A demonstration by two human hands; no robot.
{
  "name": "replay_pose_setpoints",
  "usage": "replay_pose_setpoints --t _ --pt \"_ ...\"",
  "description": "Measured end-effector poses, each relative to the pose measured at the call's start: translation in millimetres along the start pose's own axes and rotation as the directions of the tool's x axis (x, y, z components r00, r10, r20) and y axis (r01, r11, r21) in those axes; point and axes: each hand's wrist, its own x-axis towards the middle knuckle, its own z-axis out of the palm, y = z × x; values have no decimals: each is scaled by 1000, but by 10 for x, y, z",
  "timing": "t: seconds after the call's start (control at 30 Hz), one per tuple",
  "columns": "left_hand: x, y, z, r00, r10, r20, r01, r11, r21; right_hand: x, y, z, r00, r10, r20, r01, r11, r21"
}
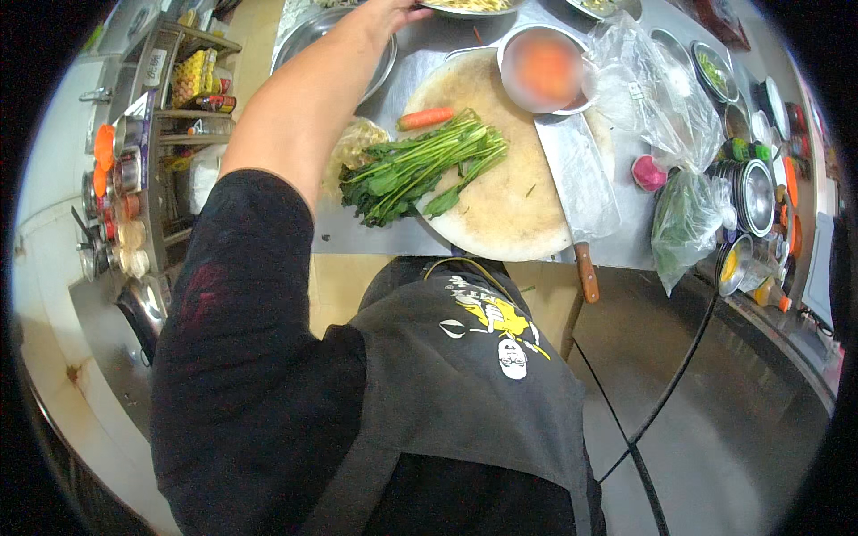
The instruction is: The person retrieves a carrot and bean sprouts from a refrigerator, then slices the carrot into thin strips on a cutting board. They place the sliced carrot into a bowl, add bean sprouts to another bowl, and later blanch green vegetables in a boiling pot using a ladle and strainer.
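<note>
My left arm reaches to the top edge, where my left hand (398,14), partly cut off, has its fingers at the rim of a metal bowl of pale yellow shreds (471,5). Below lies a round cutting board (483,214). A bunch of leafy greens (420,170) rests across its left edge, with an orange carrot (425,118) just above. On the board's right side a broad cleaver (579,179) lies flat, its wooden handle (585,272) past the table edge. A metal bowl (511,96) with blurred orange contents stands at the board's far right. My right hand is not visible.
Clear plastic bags (657,98), one holding greens (684,219), lie at the right beside stacked metal bowls (758,198). A pink round thing (649,172) sits near them. A large metal basin (380,76) is behind my left arm. Shelves (192,114) stand at left.
</note>
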Motion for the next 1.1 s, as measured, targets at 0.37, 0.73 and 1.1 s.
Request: replay_pose_setpoints --t 0.37,0.73,1.1 --pt "-1884 1019 -491 824 562 -65 100 -31 995 90 26 46 998 18 58 -18 1000 4" --pt "-1916 -98 -2010 929 -41 -369 134 964 229 124 68 387 988 -76 135 77 997 -3" --pt "-3958 251 -2119 777 310 -548 -373 928 -4 285 -206 686 961 -144 238 217 923 -318"
